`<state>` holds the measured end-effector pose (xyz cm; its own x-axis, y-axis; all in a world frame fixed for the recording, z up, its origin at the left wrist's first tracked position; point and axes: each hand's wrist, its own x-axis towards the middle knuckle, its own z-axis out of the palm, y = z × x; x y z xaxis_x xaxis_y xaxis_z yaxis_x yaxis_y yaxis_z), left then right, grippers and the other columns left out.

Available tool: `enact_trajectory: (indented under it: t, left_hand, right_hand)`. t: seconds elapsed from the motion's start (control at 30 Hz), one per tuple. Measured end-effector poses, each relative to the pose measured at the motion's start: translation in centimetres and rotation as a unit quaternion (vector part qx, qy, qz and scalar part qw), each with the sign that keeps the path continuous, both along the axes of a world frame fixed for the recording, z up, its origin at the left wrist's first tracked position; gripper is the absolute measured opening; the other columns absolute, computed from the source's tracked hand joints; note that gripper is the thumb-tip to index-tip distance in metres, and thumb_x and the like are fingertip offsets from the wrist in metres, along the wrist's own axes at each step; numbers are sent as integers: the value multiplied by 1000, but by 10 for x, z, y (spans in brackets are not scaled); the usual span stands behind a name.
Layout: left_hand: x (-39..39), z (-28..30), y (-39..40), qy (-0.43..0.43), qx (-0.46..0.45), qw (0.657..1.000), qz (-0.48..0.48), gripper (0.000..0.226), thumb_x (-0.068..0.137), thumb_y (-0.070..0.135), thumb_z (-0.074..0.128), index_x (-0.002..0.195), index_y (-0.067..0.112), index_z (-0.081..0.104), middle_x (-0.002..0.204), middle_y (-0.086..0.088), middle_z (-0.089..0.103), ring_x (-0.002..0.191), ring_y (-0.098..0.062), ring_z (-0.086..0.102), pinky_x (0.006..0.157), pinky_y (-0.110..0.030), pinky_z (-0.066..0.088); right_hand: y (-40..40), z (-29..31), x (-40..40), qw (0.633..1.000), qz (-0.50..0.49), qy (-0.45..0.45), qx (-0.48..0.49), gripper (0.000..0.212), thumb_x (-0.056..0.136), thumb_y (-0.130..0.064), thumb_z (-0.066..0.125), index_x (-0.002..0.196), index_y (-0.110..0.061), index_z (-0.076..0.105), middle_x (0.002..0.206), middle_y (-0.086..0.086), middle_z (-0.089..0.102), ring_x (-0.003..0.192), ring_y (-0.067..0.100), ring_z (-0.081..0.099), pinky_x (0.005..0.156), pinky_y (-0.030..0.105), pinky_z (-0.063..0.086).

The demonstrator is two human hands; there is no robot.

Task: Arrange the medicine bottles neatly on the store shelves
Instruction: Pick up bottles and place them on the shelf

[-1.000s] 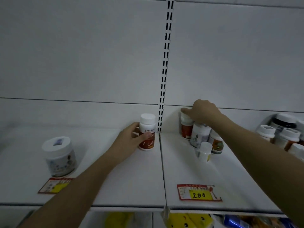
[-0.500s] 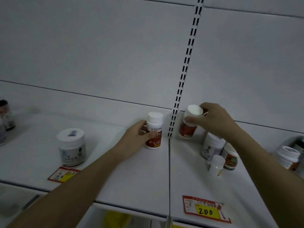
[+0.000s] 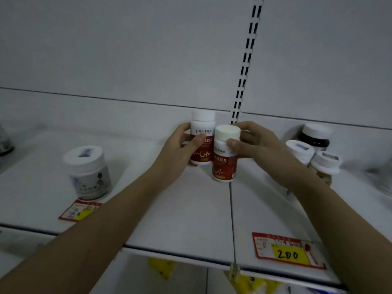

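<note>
- At the shelf (image 3: 174,211) seam, near the slotted upright (image 3: 246,66), two matching red-labelled bottles are shown side by side.
- Rear bottle (image 3: 202,139): gripped by the left hand (image 3: 180,149), fingers curled behind it and thumb pressed across its label; it appears to stand on the shelf where it stood a second ago.
- Front bottle (image 3: 225,154): held by the right hand (image 3: 254,143), thumb on the front below the cap and fingers wrapped behind. Half a second ago it was lifted at the back wall right of the upright; it is now brought left, just in front of its twin and seemingly touching it.
- Contact of its base with the shelf cannot be told.
- Implication: a matched pair is judged to be forming; release remains.
- Remaining stock: a white jar (image 3: 88,172) at left and capped bottles (image 3: 307,149) at right are left unsorted.
</note>
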<state>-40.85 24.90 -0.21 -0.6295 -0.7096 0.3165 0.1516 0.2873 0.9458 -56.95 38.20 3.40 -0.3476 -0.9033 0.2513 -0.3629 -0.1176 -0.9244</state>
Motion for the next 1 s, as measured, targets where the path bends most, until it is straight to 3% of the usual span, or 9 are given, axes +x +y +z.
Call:
enact_trajectory:
  t: [0.1, 0.17, 0.27, 0.4, 0.53, 0.6, 0.73, 1.0]
  left_hand:
    - [-1, -2, 0, -7, 1, 1000, -13, 28, 95, 31, 56, 122, 31, 50, 113, 1, 66, 95, -8, 68, 65, -30, 59]
    - [-1, -4, 1, -17, -3, 1000, -22, 28, 94, 31, 57, 122, 33, 50, 113, 2, 66, 93, -7, 68, 64, -27, 58]
    - [-1, -5, 2, -30, -13, 999, -32, 30, 94, 30, 58, 124, 32, 50, 113, 1, 66, 95, -7, 68, 67, -26, 57]
    - [1, -1, 3, -11, 5, 999, -36, 29, 93, 32, 58, 121, 33, 52, 113, 2, 67, 97, -8, 68, 73, -28, 58]
    - [6, 6, 9, 18, 36, 998, -46, 44, 83, 41, 61, 123, 25, 55, 108, 1, 70, 99, -12, 69, 79, -36, 59]
    - [9, 9, 11, 26, 47, 997, -62, 51, 78, 45, 62, 124, 23, 56, 107, 1, 72, 100, -14, 69, 75, -39, 59]
    - [12, 14, 15, 45, 58, 991, -107, 44, 75, 43, 64, 116, 27, 59, 104, 6, 73, 97, -15, 70, 63, -35, 59]
    - [16, 17, 17, 47, 41, 992, -109, 53, 70, 53, 65, 116, 27, 59, 104, 7, 72, 98, -20, 69, 58, -34, 58]
  right_hand:
    - [0, -5, -1, 998, 24, 23, 47, 23, 99, -25, 55, 120, -31, 58, 120, -6, 67, 106, 9, 66, 90, 31, 56]
    - [-2, -8, 0, 998, 4, 40, 57, 24, 95, -35, 59, 119, -36, 58, 121, -9, 65, 107, 8, 64, 91, 33, 54]
    - [-7, -14, 3, 998, -51, 40, 21, 37, 87, -38, 69, 121, -29, 59, 115, -9, 68, 103, 9, 66, 85, 30, 56]
    - [-6, -13, 0, 994, -60, -81, -38, 40, 87, -34, 67, 120, -16, 56, 102, -3, 74, 98, 15, 71, 76, 28, 58]
    - [-2, -6, 1, 988, -43, -118, -91, 49, 81, -44, 62, 120, -13, 59, 101, -3, 75, 101, 18, 70, 82, 33, 57]
    - [0, -3, 4, 986, -35, -119, -110, 46, 83, -45, 61, 119, -17, 61, 108, 0, 74, 106, 20, 69, 88, 35, 57]
    - [4, 0, 10, 983, -26, -123, -132, 41, 88, -45, 58, 118, -17, 64, 117, 8, 70, 112, 26, 66, 94, 42, 55]
    - [6, 6, 14, 983, -18, -101, -150, 34, 92, -41, 53, 116, -19, 63, 113, 6, 71, 109, 25, 67, 89, 39, 57]
